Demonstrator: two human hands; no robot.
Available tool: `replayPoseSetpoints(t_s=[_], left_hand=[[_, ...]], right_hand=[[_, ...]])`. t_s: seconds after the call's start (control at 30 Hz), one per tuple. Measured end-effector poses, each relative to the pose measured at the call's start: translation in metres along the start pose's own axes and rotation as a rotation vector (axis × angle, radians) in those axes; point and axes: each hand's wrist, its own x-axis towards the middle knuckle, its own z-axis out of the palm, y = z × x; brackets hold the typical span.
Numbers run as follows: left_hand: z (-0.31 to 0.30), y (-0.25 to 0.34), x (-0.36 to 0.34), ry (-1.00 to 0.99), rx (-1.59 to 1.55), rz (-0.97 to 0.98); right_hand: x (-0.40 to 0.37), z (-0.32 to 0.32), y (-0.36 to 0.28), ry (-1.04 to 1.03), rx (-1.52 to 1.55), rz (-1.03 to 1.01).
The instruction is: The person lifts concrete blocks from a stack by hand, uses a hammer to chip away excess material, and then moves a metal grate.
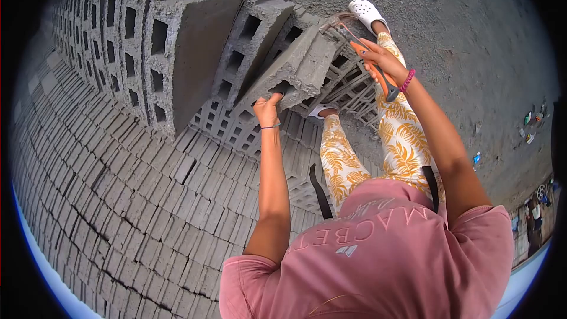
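Note:
A grey hollow concrete block (305, 65) leans at a tilt at the near end of a row of blocks. My left hand (268, 110) grips its lower left edge, with the thumb at one of the block's holes. In my right hand (383, 62) is an orange and black handle (388, 87) of a tool, my fingers wrapped round it. The tool's thin metal part reaches left to the top end of the same block. Left of that block, more hollow blocks (204, 41) stand on edge, leaning together.
Stacked blocks (136, 201) in long rows fill the left and lower left. Gritty grey ground (472, 53) lies on the right, with small litter (529, 119). My feet in white clogs (366, 13) are beside the blocks. A person (536, 215) is at the far right edge.

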Motion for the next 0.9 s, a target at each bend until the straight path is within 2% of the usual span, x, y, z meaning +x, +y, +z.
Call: replayPoseSetpoints(t_s=[0.1, 0.2, 0.3, 0.37, 0.43, 0.53, 0.57, 0.63, 0.7, 0.73, 0.8, 0.9], left_hand=[[-0.006, 0.004, -0.001, -0.008, -0.052, -0.042], [-0.013, 0.003, 0.002, 0.011, -0.019, -0.033], [-0.013, 0.007, 0.001, 0.008, -0.054, -0.031], [-0.011, 0.011, 0.000, 0.024, -0.026, -0.050], [-0.011, 0.012, 0.000, 0.031, -0.019, -0.057], [-0.012, 0.009, 0.003, 0.047, -0.042, -0.071], [-0.018, 0.009, 0.002, 0.065, -0.045, -0.096], [-0.026, 0.013, 0.000, 0.080, -0.057, -0.095], [-0.021, 0.016, 0.003, 0.062, -0.085, -0.048], [-0.023, 0.014, 0.005, 0.076, -0.046, -0.064], [-0.021, 0.012, 0.006, 0.050, -0.068, -0.058], [-0.021, 0.010, 0.003, 0.046, -0.057, -0.044]], right_hand=[[-0.008, -0.013, -0.031, 0.128, 0.033, -0.142], [-0.014, -0.046, -0.072, 0.381, 0.103, -0.348], [0.002, -0.055, -0.076, 0.577, 0.167, -0.523], [0.016, -0.041, -0.061, 0.424, 0.271, -0.443], [0.025, -0.018, -0.034, 0.130, 0.209, -0.187], [0.006, -0.006, -0.034, -0.027, 0.032, 0.057], [0.001, -0.023, -0.037, -0.037, 0.063, 0.013], [-0.007, -0.051, -0.051, 0.152, 0.061, -0.051], [-0.001, -0.084, -0.061, 0.382, 0.090, -0.210], [0.005, -0.095, -0.066, 0.421, 0.122, -0.289], [0.009, -0.096, -0.078, 0.490, 0.189, -0.434], [0.024, -0.046, -0.073, 0.431, 0.183, -0.419]])
